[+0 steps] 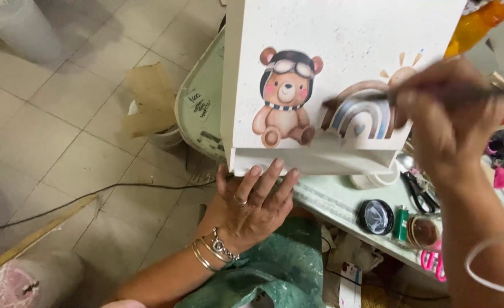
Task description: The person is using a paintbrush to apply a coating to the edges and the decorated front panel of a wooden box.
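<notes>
Left hand (255,202) flat, steadying white box (343,74); right hand (452,117) gripping brush (377,97) on rainbow picture (359,117).

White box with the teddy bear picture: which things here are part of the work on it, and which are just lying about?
In use:
white box
brush, held in the right hand, tip on the rainbow picture
left hand, steadying the box from below

Lying about:
black scissors
round black lid
small green tube
orange bottle
cardboard scrap on the floor
</notes>
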